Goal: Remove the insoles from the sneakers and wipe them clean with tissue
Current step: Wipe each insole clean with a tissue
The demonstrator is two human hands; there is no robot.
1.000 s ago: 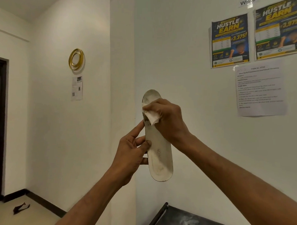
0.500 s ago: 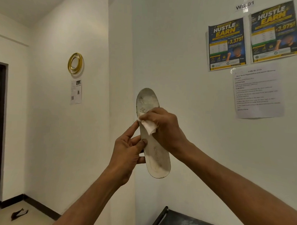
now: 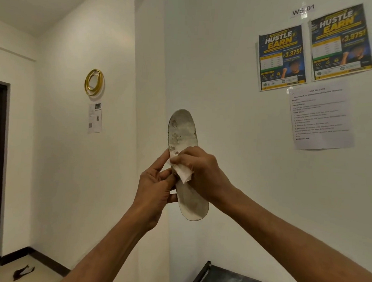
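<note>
Tissue [image 3: 182,173] slid heelward on insole [image 3: 182,130] — posters [image 3: 281,57] read HUSTLE EARN.

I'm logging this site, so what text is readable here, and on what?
"WS-01": small wall label.
"HUSTLE EARN", "3,375!": left poster.
"HUSTLE EARN", "3,975!": right poster.
"TASK GOAL": printed sheet; rest blurred.
Small notice: too small to read.
No text shows on the insole or tissue.
</note>
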